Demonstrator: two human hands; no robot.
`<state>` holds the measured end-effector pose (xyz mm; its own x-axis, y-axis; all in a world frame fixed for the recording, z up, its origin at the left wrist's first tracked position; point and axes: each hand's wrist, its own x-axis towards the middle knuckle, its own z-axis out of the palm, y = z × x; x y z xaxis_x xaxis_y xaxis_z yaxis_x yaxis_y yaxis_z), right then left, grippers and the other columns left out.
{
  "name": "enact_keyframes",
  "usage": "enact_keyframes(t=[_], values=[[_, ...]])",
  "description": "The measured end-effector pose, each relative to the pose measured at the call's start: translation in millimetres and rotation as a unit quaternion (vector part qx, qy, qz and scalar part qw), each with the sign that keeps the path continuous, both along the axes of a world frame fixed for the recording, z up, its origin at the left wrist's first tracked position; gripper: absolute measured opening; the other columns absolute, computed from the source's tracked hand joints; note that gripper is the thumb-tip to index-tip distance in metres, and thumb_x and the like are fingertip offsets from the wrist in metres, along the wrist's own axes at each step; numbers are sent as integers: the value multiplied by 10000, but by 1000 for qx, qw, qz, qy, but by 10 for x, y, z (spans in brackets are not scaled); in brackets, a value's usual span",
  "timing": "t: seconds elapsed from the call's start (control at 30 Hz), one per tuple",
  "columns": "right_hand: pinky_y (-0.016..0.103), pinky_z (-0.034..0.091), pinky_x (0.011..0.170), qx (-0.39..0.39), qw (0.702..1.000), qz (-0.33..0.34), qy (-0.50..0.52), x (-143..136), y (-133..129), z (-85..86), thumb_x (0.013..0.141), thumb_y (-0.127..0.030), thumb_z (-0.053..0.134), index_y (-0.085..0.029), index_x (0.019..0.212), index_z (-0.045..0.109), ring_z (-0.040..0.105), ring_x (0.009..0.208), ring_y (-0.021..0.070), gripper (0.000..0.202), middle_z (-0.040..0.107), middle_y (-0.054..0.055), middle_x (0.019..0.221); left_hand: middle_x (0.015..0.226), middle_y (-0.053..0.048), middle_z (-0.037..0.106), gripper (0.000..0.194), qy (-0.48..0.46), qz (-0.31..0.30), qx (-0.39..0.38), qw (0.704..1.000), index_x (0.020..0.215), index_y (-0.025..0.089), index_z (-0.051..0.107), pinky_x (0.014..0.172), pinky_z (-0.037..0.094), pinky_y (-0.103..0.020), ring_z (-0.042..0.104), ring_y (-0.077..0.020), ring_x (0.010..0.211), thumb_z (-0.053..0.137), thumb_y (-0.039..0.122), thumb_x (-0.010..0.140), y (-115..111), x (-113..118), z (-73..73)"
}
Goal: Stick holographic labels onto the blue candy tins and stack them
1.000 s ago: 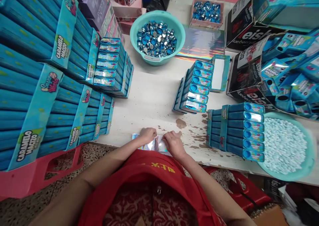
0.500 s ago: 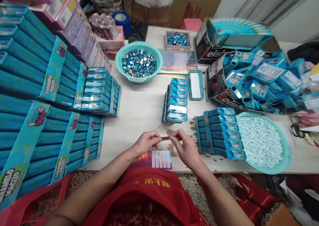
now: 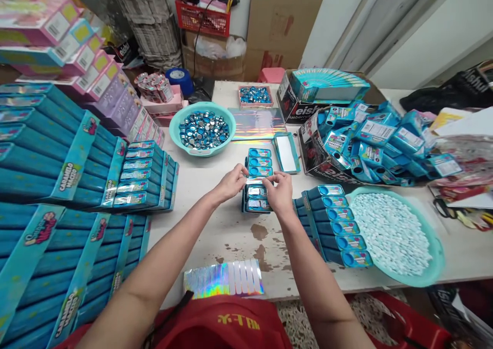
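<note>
A stack of blue boxes [image 3: 260,162] stands upright at the middle of the table. Over one box near its front lies a thin shiny strip [image 3: 254,181], stretched between both hands. My left hand [image 3: 232,183] pinches the strip's left end at the stack's left side. At the right side, my right hand [image 3: 279,190] has thumb and finger closed on the other end. A holographic sticker sheet [image 3: 223,278] with white strip-shaped gaps lies at the table's front edge.
Left are tall stacks of blue boxes [image 3: 80,169] and a teal bowl of metallic pieces [image 3: 205,153]. Right are another box group [image 3: 339,226], a teal basin of pale pieces [image 3: 437,267] and a full carton [image 3: 316,156]. A small tray [image 3: 296,159] sits behind.
Both hands have moved forward from above the sticker sheet to the middle box stack, carrying the strip onto a box. The camera view has tilted up.
</note>
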<state>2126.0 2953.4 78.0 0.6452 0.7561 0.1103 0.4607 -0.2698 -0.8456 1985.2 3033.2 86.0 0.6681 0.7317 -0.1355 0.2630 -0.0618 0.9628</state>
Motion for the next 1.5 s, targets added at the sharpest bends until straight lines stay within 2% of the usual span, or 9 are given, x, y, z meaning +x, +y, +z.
enact_keyframes(t=[0.27, 0.37, 0.53, 0.63, 0.77, 0.93, 1.13, 1.33, 1.5], values=[[384, 454, 793, -12, 996, -37, 79, 25, -29, -75, 647, -287, 614, -178, 906, 503, 558, 815, 203, 302, 571, 70, 929, 611, 36, 540, 160, 113, 77, 1, 991, 973, 200, 473, 673, 427, -271, 537, -144, 648, 443, 222, 817, -111, 24, -400], [347, 475, 718, 13, 991, -26, 131, 36, -50, -96, 654, -368, 616, -176, 1003, 464, 580, 779, 183, 426, 581, 103, 1031, 962, -78, 654, 320, 148, 143, 21, 978, 1151, 183, 495, 833, 440, -325, 590, -193, 929, 341, 290, 893, -300, 5, -494], [379, 460, 737, -53, 998, -40, 18, 137, 23, -104, 591, -435, 683, -167, 875, 523, 569, 708, 196, 422, 618, 54, 799, 1523, -96, 207, 688, 128, 37, 79, 988, 1446, 209, 199, 1073, 261, -464, 158, -306, 1393, 362, 549, 871, -558, -2, -404], [365, 473, 725, -4, 999, -34, 13, 156, -97, -64, 679, -399, 615, -154, 966, 526, 570, 718, 176, 388, 613, 80, 905, 1549, -61, 102, 692, 189, -20, 55, 980, 1440, 249, 230, 1090, 174, -528, 51, -307, 1412, 319, 610, 857, -583, -292, -395], [366, 473, 790, 126, 987, -72, -72, -161, -726, -117, 809, -342, 532, -200, 1176, 455, 543, 901, 181, 401, 500, 105, 1141, 1385, -106, 466, 575, 251, -61, -33, 966, 1334, 186, 442, 1032, 324, -350, 435, -229, 1255, 313, 525, 888, -935, -998, -693], [345, 505, 711, -2, 959, 278, -57, -920, -1565, -713, 872, -246, 475, -220, 1015, 581, 545, 836, 195, 180, 555, 74, 896, 1074, -45, 683, 269, 355, -140, -74, 921, 989, 227, 675, 849, 415, -288, 602, -224, 999, 510, 341, 810, -1678, -1412, -1122], [402, 505, 817, -133, 870, 455, -135, -1169, -1813, -1360, 844, -204, 516, -208, 1157, 578, 527, 941, 244, 320, 577, 113, 1018, 896, -37, 711, 304, 399, -115, -28, 909, 803, 220, 683, 743, 401, -274, 625, -209, 884, 395, 307, 842, -1775, -1330, -1175], [367, 468, 867, -124, 836, 502, -185, -1079, -1855, -1342, 866, -216, 492, -206, 1098, 593, 523, 998, 225, 253, 567, 102, 1155, 913, -27, 710, 297, 416, -106, -47, 902, 807, 235, 693, 683, 386, -252, 622, -203, 877, 409, 319, 819, -1737, -1329, -1216], [343, 450, 730, -175, 857, 462, -144, -1091, -1705, -1058, 854, -220, 526, -196, 789, 609, 541, 819, 213, 107, 620, 69, 808, 944, -37, 704, 319, 413, -95, -34, 905, 872, 231, 699, 741, 401, -277, 615, -211, 908, 394, 322, 848, -1787, -1318, -1243]])
